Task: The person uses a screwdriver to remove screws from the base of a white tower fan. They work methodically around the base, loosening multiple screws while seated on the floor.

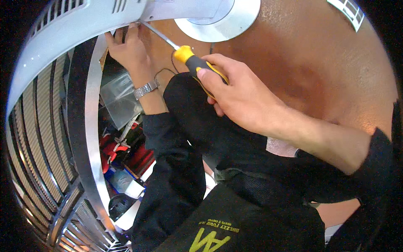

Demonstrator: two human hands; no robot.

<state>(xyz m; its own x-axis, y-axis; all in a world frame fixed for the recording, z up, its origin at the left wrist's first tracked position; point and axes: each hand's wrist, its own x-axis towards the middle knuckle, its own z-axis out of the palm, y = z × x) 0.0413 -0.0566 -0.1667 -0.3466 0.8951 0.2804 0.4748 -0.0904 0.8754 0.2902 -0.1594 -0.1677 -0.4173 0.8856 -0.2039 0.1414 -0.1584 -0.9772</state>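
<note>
My right hand is closed around the black and yellow handle of a screwdriver. The screwdriver's metal shaft slants up and left, its tip at the lower edge of a white plastic housing with slotted vents. Whether the tip sits in a screw is too small to tell. Close to that tip, my left hand reaches up to the housing's lower edge, its fingers bent against or just under it. Part of those fingertips is hidden by the housing. A metal-band watch is on my left wrist.
Beside the housing stands a round white base on the brown surface. A thin dark cable runs behind my hands. On the left are a metal-barred rack and a clear plastic box above red and blue clutter. A white slotted piece lies far right.
</note>
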